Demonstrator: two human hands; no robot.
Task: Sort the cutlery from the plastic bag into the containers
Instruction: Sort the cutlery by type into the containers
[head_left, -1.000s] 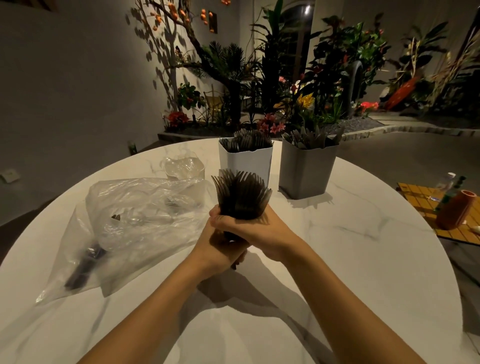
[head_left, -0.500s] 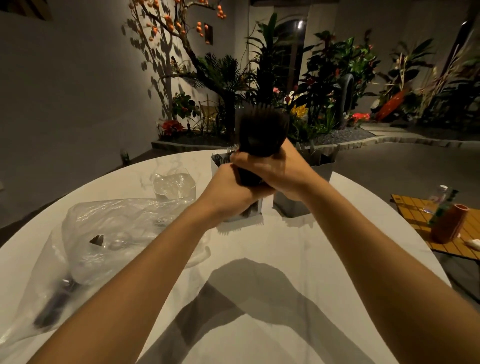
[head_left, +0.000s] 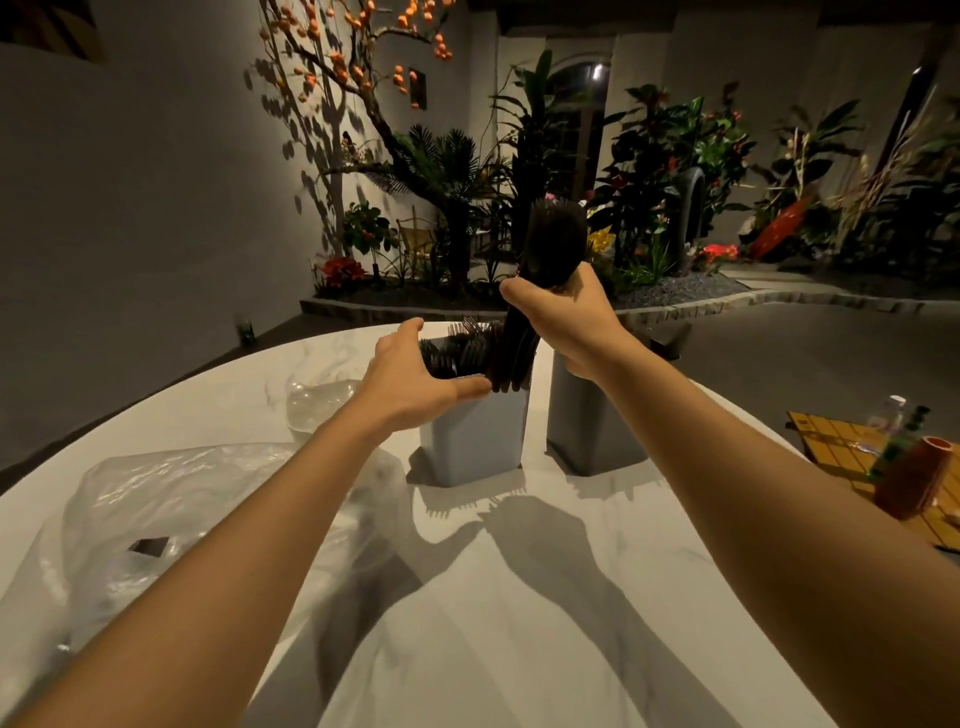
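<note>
My right hand (head_left: 566, 317) grips a thick bundle of black plastic forks (head_left: 550, 244), tines up, with the handle ends dipping into the right side of the white container (head_left: 472, 441). That container holds several black forks (head_left: 457, 348). My left hand (head_left: 410, 379) is spread at the container's left rim, thumb along its front edge, fingers straight and pressing the forks inside aside. The grey container (head_left: 587, 431) stands just to the right, partly hidden behind my right wrist. The clear plastic bag (head_left: 156, 514) lies crumpled at the left of the table.
The round white marble table (head_left: 519, 623) carries a second clear wrapper (head_left: 317, 405) behind the bag. A low yellow stand with an orange cylinder (head_left: 909, 483) and bottles sits off the table's right edge. Plants and a flower bed fill the background.
Both hands lifted the fork bundle from near my body out to the white container. My left hand has let go of the bundle and moved to the container's rim.
</note>
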